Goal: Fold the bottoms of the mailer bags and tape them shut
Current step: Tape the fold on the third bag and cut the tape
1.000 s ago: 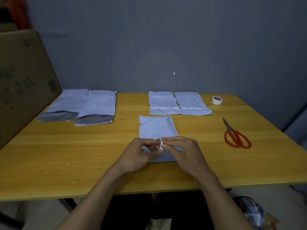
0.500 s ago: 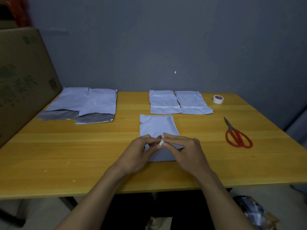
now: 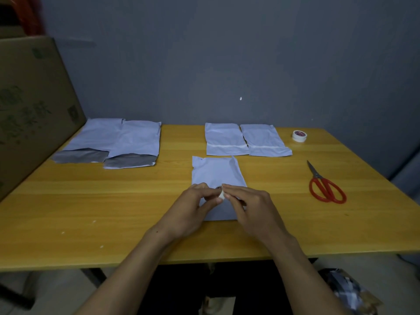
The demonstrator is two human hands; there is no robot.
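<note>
The wooden table's [image 3: 68,223] near edge runs across below the wrists, with bare wood to either side of the forearms. The left hand [image 3: 193,208] curls its fingers round a small tape roll [image 3: 220,193], holding it just above the nearest mailer bag [image 3: 216,172]. The right hand [image 3: 252,208] reaches across with lightly bent fingers and pinches the roll's white rim between thumb and forefinger; whether a tape end is lifted cannot be told. The bag lies flat in the middle of the table, its near part under both hands, with open wood between it and the table's left edge. To the right, well apart from the bag, red-handled scissors [image 3: 327,187] lie closed, blades pointing away, near the right edge.

Farther back, two taped mailer bags [image 3: 227,139] sit side by side, touching, each with a white strip across its near end. A second tape roll [image 3: 299,135] rests near the far right corner. At far left, two untaped mailer bags [image 3: 118,139] overlap, their near mouths showing grey lining; nothing inside any bag can be made out. A cardboard box [image 3: 34,105] stands against the table's left side, its inside hidden.

Since a second ago the hands have kept their place over the bag, the roll staying between them, and everything else on the table lies unmoved
</note>
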